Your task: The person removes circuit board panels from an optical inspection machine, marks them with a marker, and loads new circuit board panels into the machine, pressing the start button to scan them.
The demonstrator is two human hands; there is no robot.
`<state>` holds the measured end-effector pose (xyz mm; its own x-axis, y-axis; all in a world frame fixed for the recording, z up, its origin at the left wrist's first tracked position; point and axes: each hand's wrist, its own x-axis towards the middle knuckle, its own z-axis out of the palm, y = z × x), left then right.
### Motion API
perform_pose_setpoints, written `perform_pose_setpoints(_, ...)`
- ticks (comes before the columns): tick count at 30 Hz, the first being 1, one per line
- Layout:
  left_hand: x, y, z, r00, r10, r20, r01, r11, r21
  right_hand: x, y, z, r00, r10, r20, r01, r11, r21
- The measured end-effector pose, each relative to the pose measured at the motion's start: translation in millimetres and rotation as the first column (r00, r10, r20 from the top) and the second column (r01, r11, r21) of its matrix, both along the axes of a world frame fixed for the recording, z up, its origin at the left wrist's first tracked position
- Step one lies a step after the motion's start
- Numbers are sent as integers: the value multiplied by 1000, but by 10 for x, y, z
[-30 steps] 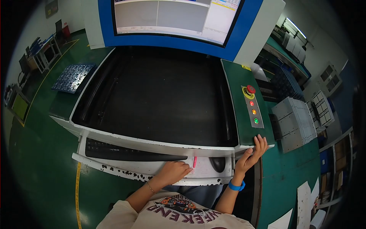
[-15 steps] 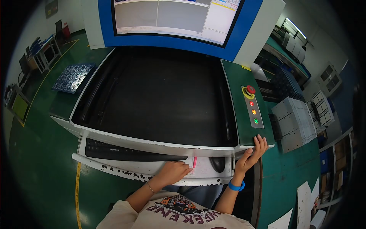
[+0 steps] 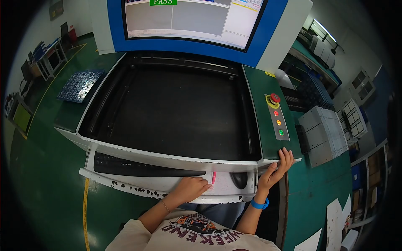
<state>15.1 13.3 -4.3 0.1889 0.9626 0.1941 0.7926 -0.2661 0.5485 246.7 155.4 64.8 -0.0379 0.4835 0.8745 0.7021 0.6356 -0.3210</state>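
Note:
My left hand (image 3: pixel 191 189) rests on the pulled-out tray (image 3: pixel 142 181), its fingers curled together beside a pink strip (image 3: pixel 214 178); whether they hold anything is hidden. The keyboard (image 3: pixel 125 164) lies to its left and a black mouse (image 3: pixel 239 180) to its right. My right hand (image 3: pixel 277 170), fingers apart and empty, touches the front right corner of the machine, below the panel (image 3: pixel 277 117) with a red knob and lit red, orange and green buttons. The screen (image 3: pixel 188 19) shows a green PASS label. A dark frame bar (image 3: pixel 184 65) spans the back of the black bay (image 3: pixel 180 113).
A blue circuit panel (image 3: pixel 81 85) lies on the machine's left ledge. On the green bench (image 3: pixel 318 188) at the right stand stacked pale boards (image 3: pixel 322 136), with white sheets (image 3: pixel 333 221) nearer me. Shelves (image 3: pixel 370 180) stand at the far right.
A green PASS label has appeared on the screen. A dark bar has come into view at the back of the bay. Both hands have stayed where they were.

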Motion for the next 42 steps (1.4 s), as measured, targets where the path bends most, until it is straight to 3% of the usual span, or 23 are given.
perform_pose_setpoints(14,-8,13,-28,1000,-4,-1,4,1000,-13,0,28,-22,1000,2,-5,-2,1000,12)
perform_pose_setpoints(23,-5,-1,-20,999,1,42,0,1000,-21,-28,155,-87,1000,3,-19,0,988,153)
perform_pose_setpoints(29,-48,-151,65,998,-9,-68,9,1000,11,-12,12,51,999,2,32,-5,996,91)
perform_pose_setpoints(31,-121,-261,-7,999,-12,-37,15,997,79,-58,-126,210,1000,5,-3,-5,1000,-7)
perform_pose_setpoints(34,-368,-449,-35,1000,20,-19,-17,991,129,-16,-221,420,995,16,97,-18,1000,26)
perform_pose_setpoints(36,-570,-582,-12,998,61,-23,-58,992,109,-291,-334,681,996,47,81,-55,994,97)
perform_pose_setpoints(39,-889,-773,3,975,212,-66,-202,971,127,-1005,-503,1131,914,376,153,-377,926,-23)
perform_pose_setpoints(42,-1062,-941,57,952,305,-9,-302,945,126,-1859,-377,1301,817,476,326,-419,878,-232)
